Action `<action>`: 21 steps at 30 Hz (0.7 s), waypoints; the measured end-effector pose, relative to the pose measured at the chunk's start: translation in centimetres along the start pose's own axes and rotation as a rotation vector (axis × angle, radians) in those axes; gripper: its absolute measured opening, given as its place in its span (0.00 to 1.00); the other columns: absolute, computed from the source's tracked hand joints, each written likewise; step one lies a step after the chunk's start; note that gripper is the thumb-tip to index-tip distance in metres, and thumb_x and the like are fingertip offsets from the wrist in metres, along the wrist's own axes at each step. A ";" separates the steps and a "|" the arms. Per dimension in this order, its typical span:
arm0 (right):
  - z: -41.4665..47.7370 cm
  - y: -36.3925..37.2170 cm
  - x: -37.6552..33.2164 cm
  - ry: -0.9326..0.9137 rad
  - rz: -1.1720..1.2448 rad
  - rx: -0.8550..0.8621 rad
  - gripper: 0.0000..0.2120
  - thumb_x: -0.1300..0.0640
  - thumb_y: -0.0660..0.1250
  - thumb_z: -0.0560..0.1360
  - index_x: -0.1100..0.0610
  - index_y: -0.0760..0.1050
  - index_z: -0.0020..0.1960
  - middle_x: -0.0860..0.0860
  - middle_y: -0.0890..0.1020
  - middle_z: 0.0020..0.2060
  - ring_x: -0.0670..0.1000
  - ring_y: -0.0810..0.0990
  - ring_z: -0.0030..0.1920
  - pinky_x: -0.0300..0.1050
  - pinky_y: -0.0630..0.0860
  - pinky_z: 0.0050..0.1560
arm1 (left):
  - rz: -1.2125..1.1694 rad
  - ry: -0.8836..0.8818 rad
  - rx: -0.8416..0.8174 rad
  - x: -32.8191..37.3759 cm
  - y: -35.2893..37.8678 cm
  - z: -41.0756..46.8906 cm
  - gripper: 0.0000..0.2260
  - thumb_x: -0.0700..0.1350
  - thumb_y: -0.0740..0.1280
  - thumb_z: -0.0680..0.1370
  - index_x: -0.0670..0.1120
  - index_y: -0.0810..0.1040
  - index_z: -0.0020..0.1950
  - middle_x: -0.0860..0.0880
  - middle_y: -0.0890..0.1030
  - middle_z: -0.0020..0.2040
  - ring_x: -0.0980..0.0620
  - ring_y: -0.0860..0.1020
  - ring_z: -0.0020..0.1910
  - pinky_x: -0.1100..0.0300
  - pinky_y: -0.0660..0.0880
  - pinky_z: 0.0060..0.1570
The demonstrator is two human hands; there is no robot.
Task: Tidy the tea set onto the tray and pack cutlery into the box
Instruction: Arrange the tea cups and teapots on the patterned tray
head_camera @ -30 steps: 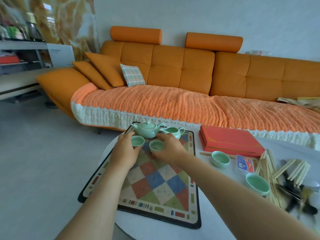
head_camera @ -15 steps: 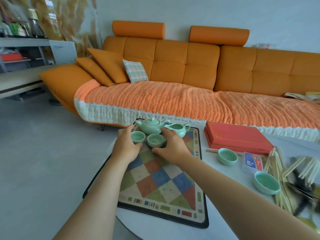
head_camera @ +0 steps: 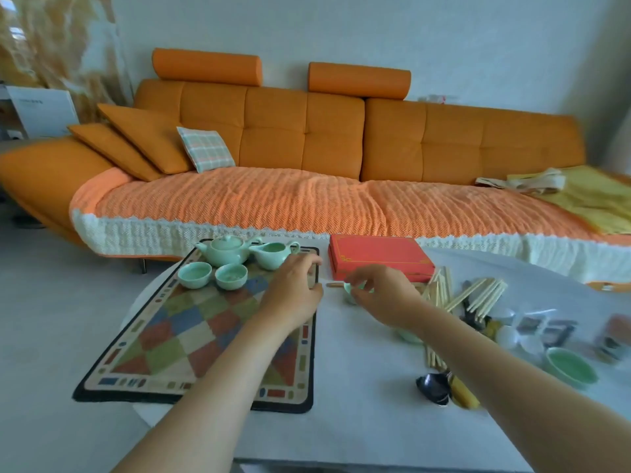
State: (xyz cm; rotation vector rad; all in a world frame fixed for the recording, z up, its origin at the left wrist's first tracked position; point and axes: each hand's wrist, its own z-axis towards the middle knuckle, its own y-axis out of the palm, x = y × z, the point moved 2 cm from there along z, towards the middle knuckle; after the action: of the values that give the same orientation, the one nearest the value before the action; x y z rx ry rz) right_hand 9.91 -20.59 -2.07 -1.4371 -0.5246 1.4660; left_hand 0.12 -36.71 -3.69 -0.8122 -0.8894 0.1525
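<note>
The checkered, black-bordered tray (head_camera: 191,339) lies at the left edge of the white round bench (head_camera: 358,387). At its far end stands the pale green ceramic teapot (head_camera: 225,250), touching the pale green pitcher (head_camera: 273,255) to its right. Just in front of them sit two small pale green teacups, side by side: the left teacup (head_camera: 195,274) and the right teacup (head_camera: 231,276), both on the tray.

The left hand (head_camera: 293,295) hovers over the tray's far right corner, fingers loosely curled and spread, gripping nothing. The right hand (head_camera: 382,295) is off the tray on the bare bench, its fingers pinched over the rim of a third pale green teacup (head_camera: 350,291); whether the cup is actually gripped is hard to tell, as the hand covers most of it.

Behind that, at the far edge, lies the flat red box (head_camera: 379,257), lid closed. To its right a loose scatter of pale wooden chopsticks (head_camera: 478,295) spreads over the bench. Nearer the front edge rest a dark spoon (head_camera: 433,387) and another pale green teacup (head_camera: 570,367) near the right edge, well away from the tray. The right edge is blurred, its small packets unclear.
</note>
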 end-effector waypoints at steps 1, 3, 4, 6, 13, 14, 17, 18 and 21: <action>-0.6 -0.8 1.1 0.005 -0.025 -0.015 0.10 0.53 0.69 0.75 0.45 0.81 0.55 0.39 0.81 0.47 0.43 0.78 0.46 0.41 0.74 0.49 | 0.010 0.002 -0.055 0.8 1.4 0.1 0.17 0.44 0.66 0.77 0.55 0.71 0.66 0.54 0.70 0.59 0.53 0.73 0.57 0.55 0.73 0.56; -1.9 -2.1 2.9 -0.004 -0.085 -0.073 0.14 0.48 0.72 0.72 0.43 0.79 0.57 0.40 0.79 0.50 0.43 0.76 0.48 0.39 0.71 0.49 | 0.014 -0.011 -0.125 2.0 3.8 0.3 0.19 0.47 0.66 0.78 0.54 0.69 0.69 0.51 0.70 0.64 0.51 0.72 0.62 0.58 0.69 0.59; -2.4 -2.6 3.7 -0.024 -0.123 -0.112 0.17 0.46 0.73 0.70 0.42 0.79 0.58 0.41 0.78 0.52 0.43 0.75 0.51 0.39 0.71 0.52 | -0.016 -0.030 -0.151 2.4 4.7 0.4 0.21 0.48 0.67 0.78 0.52 0.69 0.70 0.49 0.69 0.66 0.50 0.71 0.64 0.60 0.66 0.59; -3.4 -3.4 5.1 -0.051 -0.206 -0.212 0.23 0.43 0.74 0.67 0.40 0.76 0.62 0.44 0.73 0.56 0.44 0.69 0.58 0.43 0.68 0.61 | -0.070 -0.065 -0.206 3.1 6.5 0.6 0.25 0.48 0.68 0.77 0.51 0.66 0.73 0.47 0.66 0.69 0.49 0.69 0.67 0.62 0.63 0.59; -3.0 -4.4 6.9 -0.003 -0.227 -0.387 0.27 0.47 0.75 0.66 0.36 0.73 0.63 0.45 0.68 0.55 0.49 0.69 0.59 0.48 0.71 0.61 | -0.095 -0.107 -0.178 3.3 8.5 1.3 0.29 0.50 0.70 0.77 0.51 0.63 0.76 0.48 0.69 0.71 0.50 0.70 0.67 0.62 0.63 0.58; -2.9 -4.5 7.1 0.004 -0.205 -0.384 0.25 0.48 0.75 0.66 0.36 0.74 0.61 0.44 0.69 0.53 0.48 0.71 0.56 0.46 0.72 0.58 | -0.103 -0.107 -0.158 3.5 8.4 1.5 0.28 0.50 0.71 0.76 0.49 0.65 0.74 0.47 0.71 0.69 0.49 0.71 0.65 0.62 0.64 0.56; -2.9 -4.7 7.4 0.007 -0.160 -0.347 0.23 0.48 0.76 0.65 0.38 0.76 0.58 0.41 0.70 0.52 0.45 0.73 0.53 0.42 0.73 0.53 | -0.097 -0.107 -0.135 3.8 8.1 1.7 0.13 0.49 0.73 0.74 0.54 0.75 0.55 0.48 0.74 0.57 0.49 0.73 0.55 0.60 0.67 0.47; -3.0 -4.8 7.4 -0.003 -0.155 -0.332 0.23 0.49 0.76 0.65 0.39 0.76 0.58 0.41 0.71 0.51 0.46 0.74 0.53 0.42 0.74 0.53 | -0.093 -0.103 -0.128 4.0 7.9 1.8 0.12 0.49 0.74 0.73 0.59 0.71 0.45 0.50 0.73 0.51 0.51 0.72 0.50 0.61 0.67 0.41; -2.9 -5.0 6.8 -0.020 -0.120 -0.300 0.23 0.50 0.75 0.66 0.41 0.76 0.60 0.38 0.72 0.49 0.46 0.76 0.53 0.44 0.76 0.54 | -0.098 -0.072 -0.082 3.9 7.0 1.9 0.13 0.46 0.75 0.69 0.53 0.70 0.37 0.54 0.72 0.37 0.51 0.70 0.39 0.64 0.65 0.34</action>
State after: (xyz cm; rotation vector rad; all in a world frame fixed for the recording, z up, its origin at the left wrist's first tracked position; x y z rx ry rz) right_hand 15.52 -13.62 -1.92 -1.5928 -0.8574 1.3479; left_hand 2.66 -29.07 -5.37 -0.8418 -1.0067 0.0602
